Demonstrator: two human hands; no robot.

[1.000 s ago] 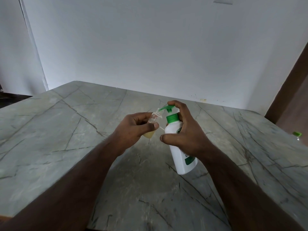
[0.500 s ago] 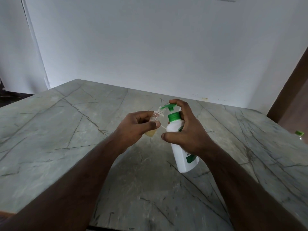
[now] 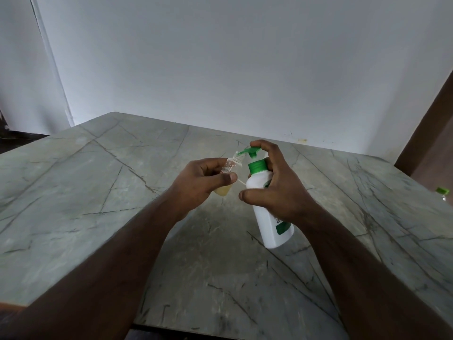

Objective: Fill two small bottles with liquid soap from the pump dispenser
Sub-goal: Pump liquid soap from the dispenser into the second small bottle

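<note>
Both hands are sitting a touch higher than a second ago, and the pump head [image 3: 249,151] is standing raised above the green collar. Bare marble table [image 3: 81,192] is stretching wide to the left and toward the wall, its near edge lying under the forearms. Left hand [image 3: 203,182] is gripping a small clear bottle [image 3: 230,168], fingers clamped round it, yellowish soap sitting in its bottom, neck tilting up-right to meet the spout. Right hand [image 3: 274,190] is wrapping the white dispenser [image 3: 272,224], which is leaning, base on the table, forefinger resting on the pump head. Another green-capped bottle [image 3: 442,192] is showing at the right edge.
</note>
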